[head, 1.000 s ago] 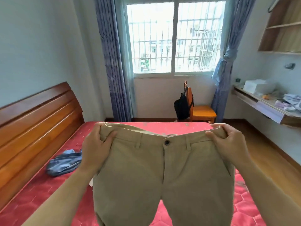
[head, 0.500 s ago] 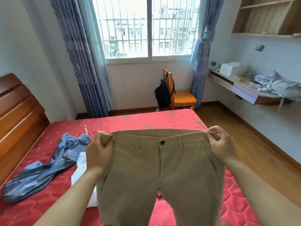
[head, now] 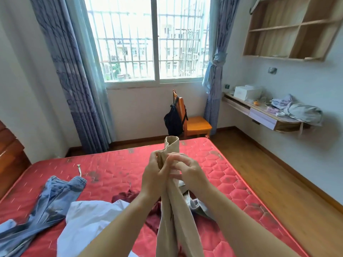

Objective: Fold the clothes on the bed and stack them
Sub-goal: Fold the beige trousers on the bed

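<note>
Khaki trousers (head: 176, 219) hang upright in front of me, folded lengthwise with the waistband doubled at the top. My left hand (head: 153, 178) and my right hand (head: 189, 173) pinch the waistband together above the red mattress (head: 115, 173). On the mattress lie blue jeans (head: 46, 203) at the left, a white garment (head: 89, 221) near me, a dark red garment (head: 128, 195) and a grey-white piece (head: 198, 204) partly hidden behind the trousers.
A wooden headboard (head: 9, 160) bounds the bed at the left. An orange chair (head: 194, 125) with a black bag (head: 173, 121) stands under the window. At the right a wall desk (head: 263, 117) carries clothes and a box, above wooden floor (head: 278, 182).
My hands came together, bringing the two ends of the waistband onto each other, so the spread-out trousers are now folded in half lengthwise. The view also tilted down over the bed.
</note>
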{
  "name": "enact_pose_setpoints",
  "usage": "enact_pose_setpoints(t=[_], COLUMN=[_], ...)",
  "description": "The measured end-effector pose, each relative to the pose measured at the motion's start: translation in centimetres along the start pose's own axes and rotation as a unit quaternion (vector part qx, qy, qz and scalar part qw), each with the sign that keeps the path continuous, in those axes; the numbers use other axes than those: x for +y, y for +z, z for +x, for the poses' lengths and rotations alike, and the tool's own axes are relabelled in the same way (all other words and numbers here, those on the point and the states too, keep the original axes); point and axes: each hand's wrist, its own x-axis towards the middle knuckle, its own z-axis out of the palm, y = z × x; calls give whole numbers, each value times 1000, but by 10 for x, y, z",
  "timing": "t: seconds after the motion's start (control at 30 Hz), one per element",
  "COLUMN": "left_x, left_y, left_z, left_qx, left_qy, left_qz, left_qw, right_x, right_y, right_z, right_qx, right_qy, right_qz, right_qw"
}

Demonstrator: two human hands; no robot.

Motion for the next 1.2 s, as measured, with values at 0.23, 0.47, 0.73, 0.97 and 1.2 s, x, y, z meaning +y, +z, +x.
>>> enact_pose_setpoints(t=[0.23, 0.47, 0.73, 0.97, 1.2], left_x=[103, 210, 219, 92, 32], left_y=[-32, -66, -71, -13, 58], left_z=[94, 155, 150, 85, 6], left_qx=[60, 101, 282, 125, -18], left_qy=[211, 292, 293, 177, 121], left_qz=[27, 68, 29, 60, 55], left_qw=[975, 949, 913, 974, 991], right_x=[-96, -174, -217, -110, -4], right_y=[-64, -66, -56, -94, -168], right_z=[54, 92, 74, 41, -41], right_qx=[242, 187, 340, 258, 215], right_qy=[-280, -316, -420, -253, -168], right_qz=[-205, -140, -157, -275, -265], right_qw=[906, 919, 827, 891, 925])
